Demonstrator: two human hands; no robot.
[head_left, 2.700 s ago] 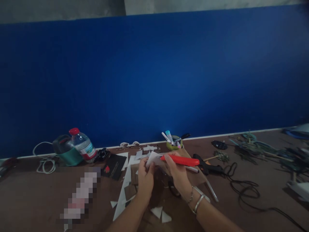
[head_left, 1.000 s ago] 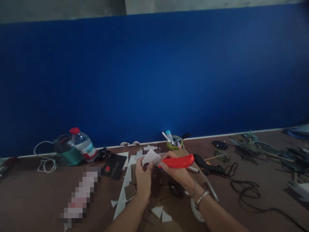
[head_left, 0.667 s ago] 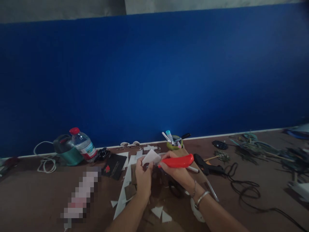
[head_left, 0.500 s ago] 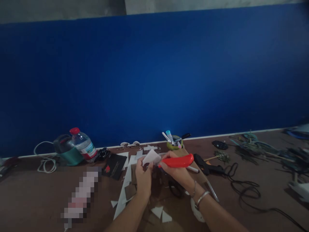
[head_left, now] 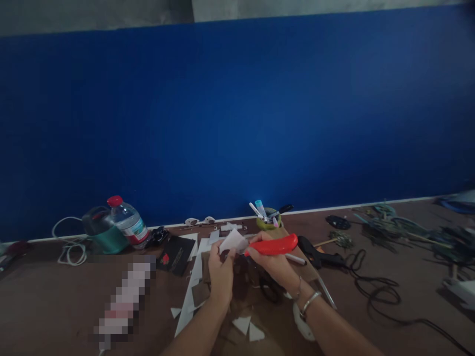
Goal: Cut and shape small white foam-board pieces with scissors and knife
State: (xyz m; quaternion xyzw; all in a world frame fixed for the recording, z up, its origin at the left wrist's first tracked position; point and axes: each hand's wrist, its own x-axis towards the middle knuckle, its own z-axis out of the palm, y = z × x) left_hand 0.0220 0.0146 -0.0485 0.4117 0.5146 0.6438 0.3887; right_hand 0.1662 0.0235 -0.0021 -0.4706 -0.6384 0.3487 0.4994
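Observation:
My left hand (head_left: 221, 273) is closed on a small white paper piece (head_left: 232, 241), held up above the brown table (head_left: 55, 301). Against that piece my right hand (head_left: 270, 267) grips a red-handled cutter (head_left: 272, 245), its tip at the paper's right edge. Both wrists come in from the bottom; the right one wears bracelets. Under the hands lie white paper strips (head_left: 189, 296) and brown card scraps (head_left: 200, 292). Two white triangles (head_left: 248, 328) rest nearer to me.
A water bottle (head_left: 126, 223) and a green tape roll (head_left: 102, 231) stand at the back left by a white cord (head_left: 69, 247). A cup of markers (head_left: 267, 216), a black glue gun (head_left: 318, 253) with its cable (head_left: 378, 294) and tangled green cords (head_left: 401, 227) lie to the right.
My right hand turned the red cutter from pointing rightward and low to lying level against the paper. In the last second both hands hardly move.

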